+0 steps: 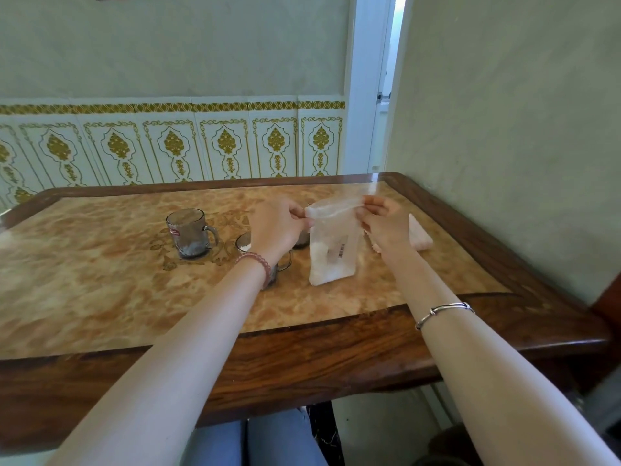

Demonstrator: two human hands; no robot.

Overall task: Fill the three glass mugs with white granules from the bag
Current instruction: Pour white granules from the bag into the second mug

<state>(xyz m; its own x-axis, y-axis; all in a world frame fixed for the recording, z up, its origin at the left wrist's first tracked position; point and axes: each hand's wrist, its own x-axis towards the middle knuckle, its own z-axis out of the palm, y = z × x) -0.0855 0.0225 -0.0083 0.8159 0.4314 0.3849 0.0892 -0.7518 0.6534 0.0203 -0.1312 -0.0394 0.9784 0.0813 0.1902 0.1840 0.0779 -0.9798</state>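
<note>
Standing upright on table, bag, hands pinching mouth.

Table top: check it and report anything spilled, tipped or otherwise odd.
Nothing stands out. The bag stands upright, with left hand and right hand pinching its top edge. The far-left mug stands upright with a little white at the bottom. No granules show on the table.

Both forearms are bare, no sleeves showing anywhere. There's a beaded bracelet of reddish-pink round beads on the left wrist, and a thin silver bangle with small wrapped knots partway up the right forearm. Blue jeans cover the knees at the bottom edge.
</note>
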